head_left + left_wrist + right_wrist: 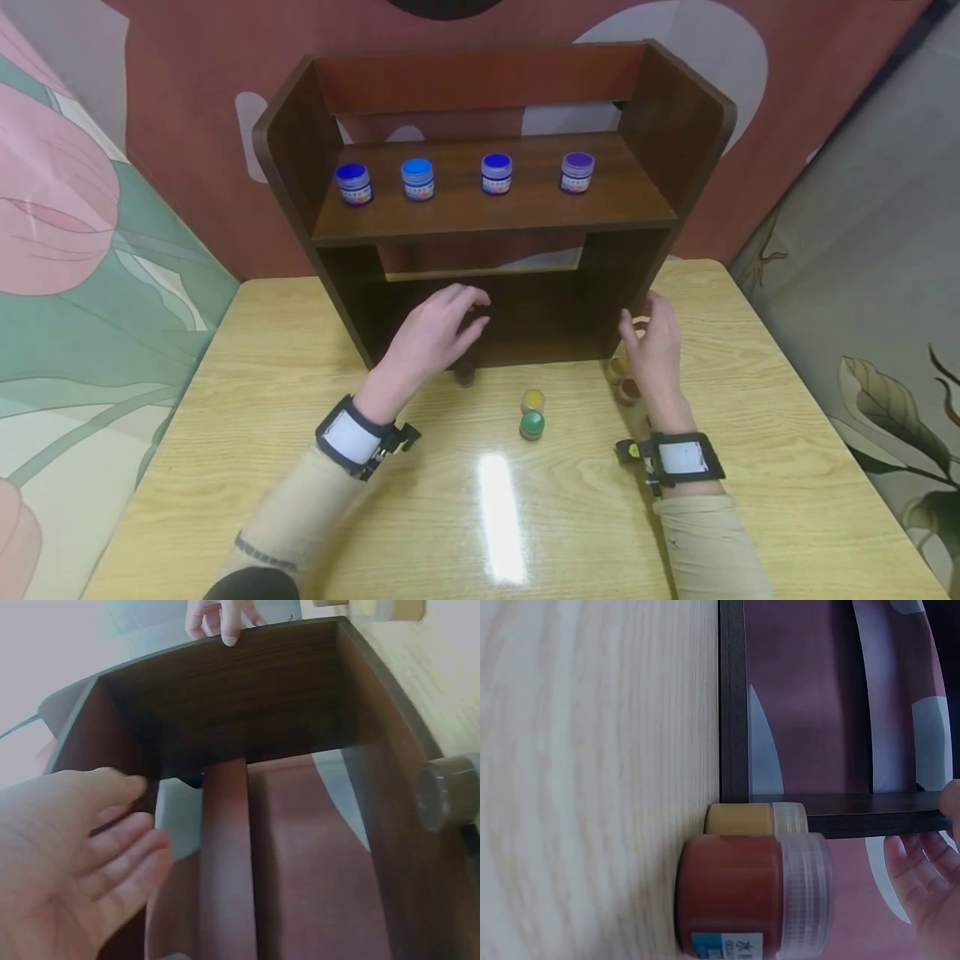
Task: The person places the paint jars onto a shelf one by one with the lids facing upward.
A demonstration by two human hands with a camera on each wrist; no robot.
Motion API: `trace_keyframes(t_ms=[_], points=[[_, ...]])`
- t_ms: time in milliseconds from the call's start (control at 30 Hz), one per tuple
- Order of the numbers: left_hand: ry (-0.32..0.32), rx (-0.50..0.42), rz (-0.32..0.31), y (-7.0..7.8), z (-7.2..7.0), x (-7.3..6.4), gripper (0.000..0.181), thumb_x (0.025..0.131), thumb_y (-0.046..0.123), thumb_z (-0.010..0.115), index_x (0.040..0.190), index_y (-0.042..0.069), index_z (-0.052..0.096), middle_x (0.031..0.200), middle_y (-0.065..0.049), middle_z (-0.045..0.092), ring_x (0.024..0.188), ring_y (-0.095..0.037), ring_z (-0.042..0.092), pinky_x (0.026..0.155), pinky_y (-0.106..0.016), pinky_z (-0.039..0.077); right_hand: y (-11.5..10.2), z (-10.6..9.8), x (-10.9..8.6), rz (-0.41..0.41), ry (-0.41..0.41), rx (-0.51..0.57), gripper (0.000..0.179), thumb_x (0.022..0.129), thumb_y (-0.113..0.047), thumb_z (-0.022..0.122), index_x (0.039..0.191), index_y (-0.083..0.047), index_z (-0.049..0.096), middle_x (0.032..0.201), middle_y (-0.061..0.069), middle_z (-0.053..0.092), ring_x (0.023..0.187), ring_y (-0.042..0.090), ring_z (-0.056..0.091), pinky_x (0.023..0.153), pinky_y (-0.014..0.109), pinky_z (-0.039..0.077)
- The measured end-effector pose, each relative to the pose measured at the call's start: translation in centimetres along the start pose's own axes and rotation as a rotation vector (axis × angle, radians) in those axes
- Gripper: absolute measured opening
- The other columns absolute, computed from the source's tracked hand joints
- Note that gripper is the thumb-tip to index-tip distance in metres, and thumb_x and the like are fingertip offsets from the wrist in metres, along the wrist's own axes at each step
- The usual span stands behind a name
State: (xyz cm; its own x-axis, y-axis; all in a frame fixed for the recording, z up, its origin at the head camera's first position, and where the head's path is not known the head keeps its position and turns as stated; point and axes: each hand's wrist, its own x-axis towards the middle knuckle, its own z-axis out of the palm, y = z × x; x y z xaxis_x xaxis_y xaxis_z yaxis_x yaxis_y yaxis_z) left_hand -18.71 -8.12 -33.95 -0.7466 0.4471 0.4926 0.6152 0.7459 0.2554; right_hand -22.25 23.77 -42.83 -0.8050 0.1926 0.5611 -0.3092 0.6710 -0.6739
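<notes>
A dark brown wooden shelf (495, 225) stands on the table. My right hand (654, 350) grips the front edge of its right side panel, with the thumb on the inner side and the fingers outside; the right wrist view shows the fingers (922, 862) there. My left hand (427, 333) hovers in front of the lower compartment, loosely bent and holding nothing. In the left wrist view its fingers (131, 862) are apart from the shelf boards. A dark jar (465, 372) stands under that hand. By the right hand are an ochre jar (617, 369) and a reddish-brown jar (731, 892).
Several blue and purple-lidded jars, among them a light blue one (417, 179) and a purple one (577, 172), stand in a row on the upper board. A yellow jar (533, 401) and a green jar (532, 425) stand on the wooden table (585, 517). A patterned wall rises behind.
</notes>
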Motion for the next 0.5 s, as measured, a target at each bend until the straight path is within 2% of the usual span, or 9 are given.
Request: trace_keyframes(t_ms=[100, 200, 333, 500], points=[[-0.084, 0.000, -0.040, -0.5, 0.6, -0.7, 0.030, 0.092, 0.022, 0.073, 0.118, 0.012, 0.065, 0.112, -0.006, 0.070, 0.099, -0.019, 0.068, 0.087, -0.032, 0.059, -0.1, -0.1, 0.0, -0.002, 0.001, -0.001, 0.032, 0.095, -0.006, 0.061, 0.123, 0.008, 0.053, 0.109, 0.026, 0.059, 0.097, 0.035, 0.061, 0.077, 0.049, 0.058], [-0.151, 0.011, -0.068, -0.9, 1.3, -1.3, 0.031, 0.090, 0.023, 0.075, 0.119, 0.013, 0.065, 0.112, -0.006, 0.071, 0.099, -0.020, 0.069, 0.084, -0.033, 0.060, -0.1, -0.1, 0.0, -0.006, 0.003, 0.000, 0.031, 0.095, -0.007, 0.061, 0.123, 0.007, 0.054, 0.109, 0.026, 0.059, 0.097, 0.035, 0.061, 0.077, 0.050, 0.058], [-0.210, 0.025, -0.093, -1.3, 2.2, -2.2, 0.032, 0.089, 0.024, 0.076, 0.119, 0.016, 0.066, 0.113, -0.005, 0.072, 0.096, -0.019, 0.069, 0.076, -0.032, 0.060, -0.1, -0.1, 0.0, -0.005, 0.002, -0.003, 0.031, 0.095, -0.007, 0.061, 0.122, 0.007, 0.054, 0.108, 0.025, 0.060, 0.097, 0.035, 0.061, 0.076, 0.050, 0.057], [-0.267, 0.032, -0.129, -1.7, 3.2, -3.3, 0.035, 0.088, 0.027, 0.077, 0.120, 0.019, 0.067, 0.117, -0.003, 0.071, 0.099, -0.019, 0.068, 0.077, -0.033, 0.059, -0.2, -0.1, 0.0, -0.004, -0.001, -0.007, 0.031, 0.096, -0.007, 0.061, 0.122, 0.007, 0.054, 0.108, 0.025, 0.059, 0.097, 0.035, 0.061, 0.076, 0.050, 0.057]])
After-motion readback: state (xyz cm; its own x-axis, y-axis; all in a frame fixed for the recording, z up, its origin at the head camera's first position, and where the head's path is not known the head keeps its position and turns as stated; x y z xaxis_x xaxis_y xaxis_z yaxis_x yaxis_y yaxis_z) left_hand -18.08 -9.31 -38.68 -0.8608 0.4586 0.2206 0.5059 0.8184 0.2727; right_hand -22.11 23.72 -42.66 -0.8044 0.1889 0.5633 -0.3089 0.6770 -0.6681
